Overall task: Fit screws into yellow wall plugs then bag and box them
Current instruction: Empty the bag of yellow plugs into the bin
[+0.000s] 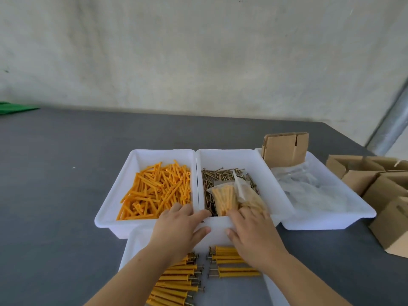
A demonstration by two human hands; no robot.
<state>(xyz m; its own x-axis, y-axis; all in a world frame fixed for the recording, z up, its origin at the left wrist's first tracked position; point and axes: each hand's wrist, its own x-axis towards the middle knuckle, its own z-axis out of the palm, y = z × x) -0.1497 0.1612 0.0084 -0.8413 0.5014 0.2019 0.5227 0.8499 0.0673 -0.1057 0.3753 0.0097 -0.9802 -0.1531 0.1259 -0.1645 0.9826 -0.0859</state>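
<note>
A white tray (114, 195) holds loose yellow wall plugs (159, 191). Beside it a second white tray (225, 153) holds brass screws (220, 175) and two clear bags of plugs (225, 199) near its front. My left hand (181, 230) rests on the front rim where the two trays meet, fingers straight, thumb on the front wall. My right hand (251, 235) reaches over the screw tray's front rim, its fingers lying on the right bag and its thumb outside the wall. Below my hands, plugs fitted with screws (183, 281) lie in rows in a near tray (130, 250).
A third white tray (362, 208) at the right holds clear plastic bags (309, 191) and a folded cardboard box (284, 146) leaning at its back. Several cardboard boxes (375, 184) stand at the table's right edge. The grey table (55, 173) ends at a wall; something green (13, 108) lies far left.
</note>
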